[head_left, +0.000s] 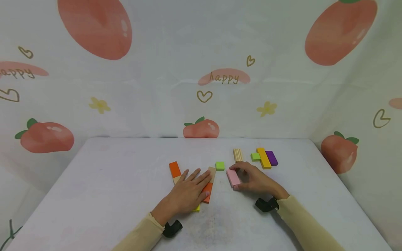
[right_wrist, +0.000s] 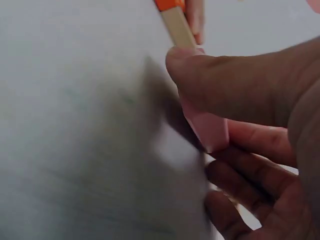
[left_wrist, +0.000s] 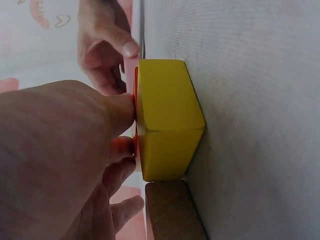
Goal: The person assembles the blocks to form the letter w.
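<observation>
My left hand [head_left: 186, 193] lies with spread fingers over a V-shaped row of wooden blocks, covering part of it. On the row's left side an orange block [head_left: 175, 169] shows; on the right, a natural-wood block [head_left: 212, 174] and a red-orange block [head_left: 207, 192]. At the near tip sits a yellow block [left_wrist: 172, 100], large in the left wrist view, with a brown-looking block [left_wrist: 175, 210] against it. My right hand [head_left: 255, 179] pinches a pink block [head_left: 233, 178] between thumb and fingers, right of the row. In the right wrist view the pink block [right_wrist: 210, 130] is tilted.
A small green block [head_left: 220, 166] lies between the row's far right end and the pink block. Beyond the right hand is a ribbed natural-wood piece [head_left: 238, 155]. Farther right lie another green block [head_left: 255, 157], an amber block [head_left: 263, 158] and a purple block [head_left: 272, 158].
</observation>
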A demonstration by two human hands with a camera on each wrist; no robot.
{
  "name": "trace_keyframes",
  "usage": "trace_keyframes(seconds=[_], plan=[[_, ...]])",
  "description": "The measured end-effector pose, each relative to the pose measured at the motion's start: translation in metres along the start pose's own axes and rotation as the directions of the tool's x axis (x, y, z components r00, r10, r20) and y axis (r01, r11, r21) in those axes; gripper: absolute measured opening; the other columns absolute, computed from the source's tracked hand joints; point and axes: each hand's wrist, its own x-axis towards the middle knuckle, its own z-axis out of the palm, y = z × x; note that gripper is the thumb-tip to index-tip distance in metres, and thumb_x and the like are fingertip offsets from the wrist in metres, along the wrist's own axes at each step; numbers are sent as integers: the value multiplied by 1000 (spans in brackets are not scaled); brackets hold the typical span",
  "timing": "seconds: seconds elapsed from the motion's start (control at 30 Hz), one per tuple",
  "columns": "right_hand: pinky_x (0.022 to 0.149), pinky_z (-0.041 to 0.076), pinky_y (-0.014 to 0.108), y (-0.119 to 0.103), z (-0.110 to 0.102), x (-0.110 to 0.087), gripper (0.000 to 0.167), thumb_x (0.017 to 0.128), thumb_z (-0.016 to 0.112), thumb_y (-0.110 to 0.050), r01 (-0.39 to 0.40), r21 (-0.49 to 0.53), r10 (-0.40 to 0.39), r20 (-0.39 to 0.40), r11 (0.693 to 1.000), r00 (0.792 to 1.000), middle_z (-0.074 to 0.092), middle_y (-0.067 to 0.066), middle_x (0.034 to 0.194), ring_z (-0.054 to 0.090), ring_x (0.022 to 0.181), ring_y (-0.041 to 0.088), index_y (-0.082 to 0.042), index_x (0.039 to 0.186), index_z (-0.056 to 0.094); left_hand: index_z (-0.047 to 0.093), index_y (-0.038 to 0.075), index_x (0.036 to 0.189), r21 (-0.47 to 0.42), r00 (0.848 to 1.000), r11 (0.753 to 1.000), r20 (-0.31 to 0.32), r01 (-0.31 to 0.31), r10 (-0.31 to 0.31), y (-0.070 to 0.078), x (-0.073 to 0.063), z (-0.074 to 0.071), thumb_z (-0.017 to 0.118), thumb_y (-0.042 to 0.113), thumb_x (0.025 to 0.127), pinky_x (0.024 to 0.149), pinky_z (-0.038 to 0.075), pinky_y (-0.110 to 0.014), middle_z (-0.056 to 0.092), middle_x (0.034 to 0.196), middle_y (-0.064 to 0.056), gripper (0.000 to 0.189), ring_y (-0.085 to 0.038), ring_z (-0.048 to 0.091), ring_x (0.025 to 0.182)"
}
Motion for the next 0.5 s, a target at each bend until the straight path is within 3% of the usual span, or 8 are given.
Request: trace_keyframes(seconds=[0.17,0.5], plan=[[108,40,58,1,4,-1,62,83,86,-32,45,4,-45,6,999,999,55,5,134,50,118,25,-15,135,58,35,14,159,-3,1000,1000,-3,-2,2,0,0,0,44,41,108,121,16,-58,31,165,0,58,-30,26,152],[107,41,58,1,7,3,61,83,86,-30,37,-21,-37,-19,999,999,56,4,128,50,116,25,-16,136,59,35,15,160,-18,1000,1000,-1,-9,9,-2,0,0,44,42,108,121,16,-58,30,165,1,59,-30,25,152]])
